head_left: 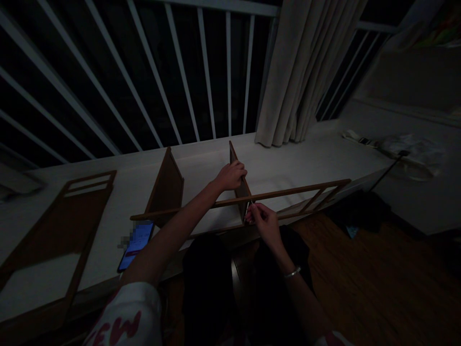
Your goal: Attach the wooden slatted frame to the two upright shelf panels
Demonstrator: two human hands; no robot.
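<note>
A brown wooden frame (288,193) with long rails lies on its side along the white ledge, two upright boards fixed across it. My left hand (231,176) is closed over the top of the middle board (242,188), its forearm crossing above the front rail. Below that rail, my right hand (262,216) pinches a thin pale rod (247,209) against the lower part of the same board. Dim light hides the rod's exact kind and its tip. The other board (167,185) stands to the left, with neither hand on it.
Another brown wooden frame with a panel (54,226) lies at the left on the white ledge (302,166). A lit phone (139,245) is near the ledge's front edge. Behind are white window bars (205,72) and a curtain (288,72). Dark cloth (360,211) lies on the wooden floor.
</note>
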